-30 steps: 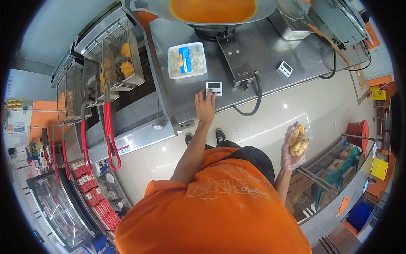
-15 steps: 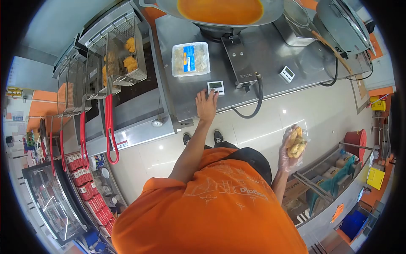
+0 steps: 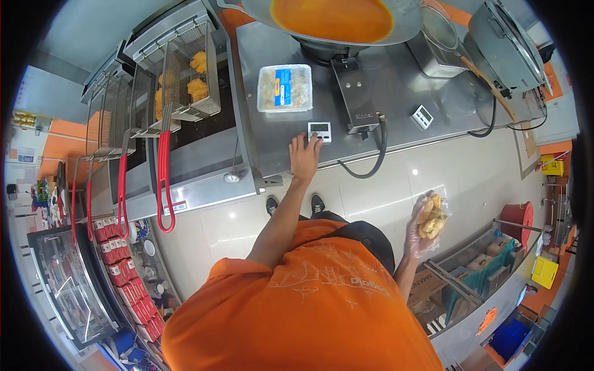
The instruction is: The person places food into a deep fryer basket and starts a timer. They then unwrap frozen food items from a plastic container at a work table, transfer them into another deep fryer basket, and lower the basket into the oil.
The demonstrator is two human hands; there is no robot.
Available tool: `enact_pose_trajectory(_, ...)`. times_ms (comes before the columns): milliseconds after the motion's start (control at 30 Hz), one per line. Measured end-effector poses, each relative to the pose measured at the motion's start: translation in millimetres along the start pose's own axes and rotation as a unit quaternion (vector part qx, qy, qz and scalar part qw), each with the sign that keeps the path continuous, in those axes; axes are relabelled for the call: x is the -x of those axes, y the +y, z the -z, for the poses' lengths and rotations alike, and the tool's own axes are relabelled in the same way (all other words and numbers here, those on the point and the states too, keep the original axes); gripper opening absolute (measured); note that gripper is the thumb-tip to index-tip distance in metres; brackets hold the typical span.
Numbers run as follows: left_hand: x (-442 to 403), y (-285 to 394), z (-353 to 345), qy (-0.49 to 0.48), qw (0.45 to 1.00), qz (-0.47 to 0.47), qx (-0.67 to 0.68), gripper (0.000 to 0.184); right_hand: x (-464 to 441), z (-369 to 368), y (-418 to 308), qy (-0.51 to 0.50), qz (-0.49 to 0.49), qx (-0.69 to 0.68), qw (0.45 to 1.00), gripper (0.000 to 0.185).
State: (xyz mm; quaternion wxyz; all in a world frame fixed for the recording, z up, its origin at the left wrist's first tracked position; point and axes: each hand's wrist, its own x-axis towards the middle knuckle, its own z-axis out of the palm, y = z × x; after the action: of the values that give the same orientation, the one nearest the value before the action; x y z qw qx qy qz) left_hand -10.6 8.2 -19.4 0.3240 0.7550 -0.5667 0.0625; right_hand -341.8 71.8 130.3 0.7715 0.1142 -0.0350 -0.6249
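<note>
The left hand point(image 3: 304, 158) spreads bare fingers, touching a boxy white timer point(image 3: 320, 131) on the smooth steel tabletop point(image 3: 266, 141); the right hand point(image 3: 417, 231), in a crinkly clear glove point(image 3: 413, 247), grips lumpy golden food pieces point(image 3: 432, 224); beyond the timer sits a rectangular tub point(image 3: 300, 88).

1. Head view: worn on your head, facing forward and down.
2. Near: your shirt point(image 3: 278, 309), bottom centre.
3. Farther: your left hand point(image 3: 304, 161), right hand point(image 3: 414, 234), counter point(image 3: 397, 93).
4. Field: wide, round, dark-cornered.

Before the steel counter point(image 3: 399, 93) I see glossy pale floor tiles point(image 3: 365, 201); far left of it, an orange wall panel point(image 3: 62, 148).
</note>
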Motion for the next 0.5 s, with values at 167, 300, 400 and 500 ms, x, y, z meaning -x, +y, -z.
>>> enact_pose_trajectory(167, -0.8, -0.1, -1.2, -0.003, 1.000, 0.008, -0.002, 0.029, 1.2, 1.2, -3.7, 0.000, -0.003, 0.000, 1.000, 0.057)
enact_pose_trajectory(300, -3.2, 2.5, 2.9, -0.029, 0.999, 0.003, -0.020, 0.029, 2.6, 1.5, -4.5, 0.006, -0.010, -0.019, 1.000, 0.056)
enact_pose_trajectory(400, -4.6, 3.5, 3.7, -0.015, 1.000, 0.003, -0.024, 0.029, 0.8, 1.1, -4.5, -0.002, -0.020, -0.006, 1.000, 0.054)
enact_pose_trajectory(500, -2.2, 1.4, 0.6, 0.002, 1.000, -0.001, -0.024, 0.030, 1.3, 4.0, -6.8, -0.001, -0.024, -0.020, 1.000, 0.052)
